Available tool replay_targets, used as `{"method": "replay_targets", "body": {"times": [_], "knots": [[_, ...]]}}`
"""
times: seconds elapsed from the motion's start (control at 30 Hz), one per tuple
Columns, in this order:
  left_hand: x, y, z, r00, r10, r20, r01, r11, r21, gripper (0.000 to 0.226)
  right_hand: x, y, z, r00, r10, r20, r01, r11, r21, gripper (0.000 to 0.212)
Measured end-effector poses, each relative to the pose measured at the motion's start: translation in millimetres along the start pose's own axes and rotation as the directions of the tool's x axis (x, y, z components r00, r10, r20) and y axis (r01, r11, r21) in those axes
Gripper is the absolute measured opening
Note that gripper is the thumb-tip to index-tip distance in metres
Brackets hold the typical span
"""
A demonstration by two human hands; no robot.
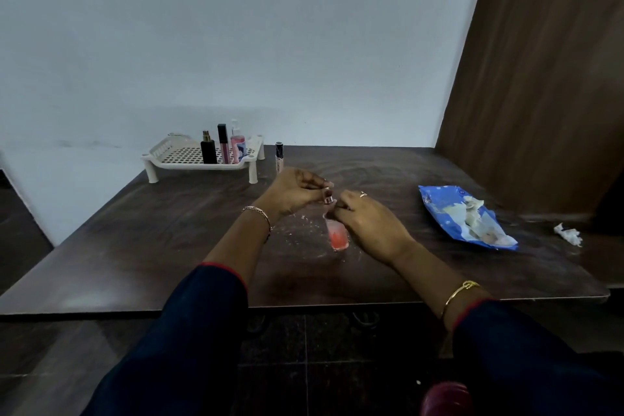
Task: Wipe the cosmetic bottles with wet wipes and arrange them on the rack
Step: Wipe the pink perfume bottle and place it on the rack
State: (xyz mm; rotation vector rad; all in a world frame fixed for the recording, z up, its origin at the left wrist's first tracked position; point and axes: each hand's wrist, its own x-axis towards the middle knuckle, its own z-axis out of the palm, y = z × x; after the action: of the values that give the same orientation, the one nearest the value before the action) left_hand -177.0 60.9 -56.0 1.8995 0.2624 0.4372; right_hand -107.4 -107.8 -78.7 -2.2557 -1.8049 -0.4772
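A small clear bottle with pink-orange liquid [337, 238] stands on the dark table [169, 246] between my hands. My left hand [293, 192] pinches its metallic cap from above. My right hand [368, 223] curls round the bottle's neck and side; a bit of white wipe shows between the fingers. The white perforated rack [179, 154] stands at the back left. It holds a black spray bottle [208, 149], a pink gloss tube [223, 143] and a pink pump bottle [237, 149]. A slim tube with a dark cap [279, 157] stands just right of the rack.
A blue wet wipe pack [462, 216] lies open to the right with white wipes sticking out. A crumpled used wipe [569, 235] lies near the table's right edge. White crumbs are scattered around the bottle. A wooden panel [540, 78] rises at the right.
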Motion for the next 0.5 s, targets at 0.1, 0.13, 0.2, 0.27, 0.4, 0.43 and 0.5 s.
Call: {"method": "replay_targets", "body": {"times": [0.1, 0.13, 0.2, 0.27, 0.4, 0.43, 0.5], "knots": [[2, 1, 2, 0.999, 0.016, 0.028, -0.017, 1.000, 0.021, 0.029, -5, -3, 3, 0.998, 0.035, -0.043, -0.034, 0.999, 0.023, 0.040], [3, 2, 3, 0.999, 0.021, 0.032, -0.022, 0.999, 0.026, 0.029, -8, -4, 4, 0.997, 0.043, -0.062, -0.041, 0.998, 0.037, 0.038], [5, 3, 5, 0.999, 0.021, 0.028, -0.022, 0.999, 0.031, 0.029, -15, -6, 8, 0.998, 0.058, -0.019, -0.057, 0.996, 0.066, 0.047], [7, 4, 7, 1.000, 0.013, 0.027, -0.014, 0.999, 0.030, 0.027, -25, -4, 14, 0.999, 0.006, 0.035, -0.008, 0.998, 0.056, 0.071], [8, 4, 9, 0.999, 0.006, 0.044, -0.007, 1.000, 0.024, 0.027, -32, -2, 21, 0.985, -0.066, 0.160, 0.067, 0.998, -0.003, 0.060], [8, 4, 10, 0.999, 0.010, 0.051, -0.011, 1.000, 0.024, 0.027, -30, -1, 22, 0.987, -0.067, 0.147, 0.071, 0.997, -0.018, 0.044], [8, 4, 9, 0.998, 0.021, 0.062, -0.022, 1.000, 0.016, 0.027, -25, 3, 16, 0.996, -0.039, 0.079, 0.039, 0.999, -0.006, 0.030]]}}
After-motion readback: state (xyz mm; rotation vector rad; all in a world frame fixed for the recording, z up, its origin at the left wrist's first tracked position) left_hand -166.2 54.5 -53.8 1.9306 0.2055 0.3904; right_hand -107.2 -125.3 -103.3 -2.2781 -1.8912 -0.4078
